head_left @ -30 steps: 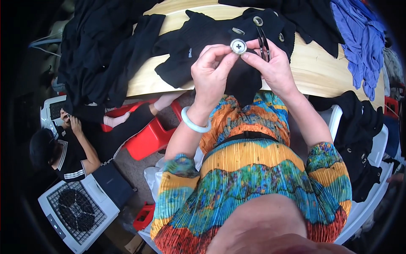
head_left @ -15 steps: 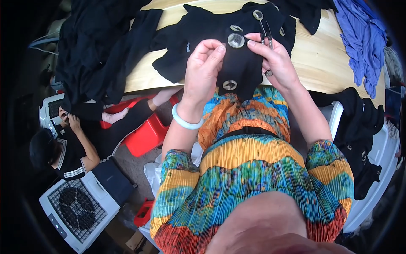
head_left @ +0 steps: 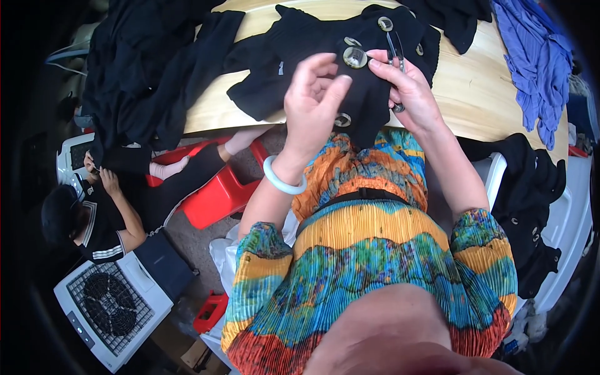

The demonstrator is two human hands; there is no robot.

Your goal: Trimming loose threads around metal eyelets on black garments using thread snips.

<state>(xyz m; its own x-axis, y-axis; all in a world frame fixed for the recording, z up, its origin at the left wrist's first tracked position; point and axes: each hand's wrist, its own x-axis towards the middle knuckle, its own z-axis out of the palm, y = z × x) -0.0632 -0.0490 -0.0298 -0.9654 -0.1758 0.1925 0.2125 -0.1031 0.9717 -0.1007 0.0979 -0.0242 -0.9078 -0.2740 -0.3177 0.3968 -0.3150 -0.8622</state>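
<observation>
Black garment (head_left: pixel 369 106) still pinched, left hand (head_left: pixel 315 94) now opened beside button (head_left: pixel 354 57)

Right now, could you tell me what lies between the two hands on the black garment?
In the head view, a round grey button on the black garment sits between the left hand and the right hand.

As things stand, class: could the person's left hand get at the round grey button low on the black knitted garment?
Probably yes: the left hand sits right beside that button, with nothing between them.
</observation>
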